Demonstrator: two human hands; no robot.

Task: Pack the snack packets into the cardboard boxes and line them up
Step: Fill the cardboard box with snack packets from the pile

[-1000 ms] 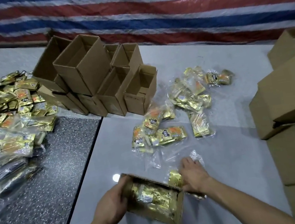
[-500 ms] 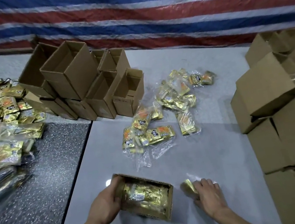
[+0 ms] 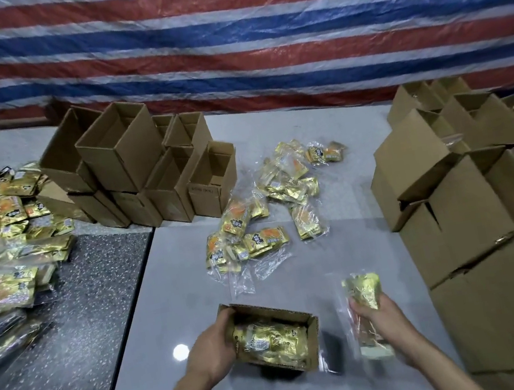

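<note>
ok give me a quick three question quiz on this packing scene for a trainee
1. True or false: the open brown cardboard box under the left hand already holds gold foil snack packets.
2. What does the right hand hold? A) roll of tape B) clear-wrapped gold snack packet C) scissors
3. Fill in: the empty open cardboard boxes stand at the table's far ____ side.

Key: 1 true; 2 B; 3 left
</note>
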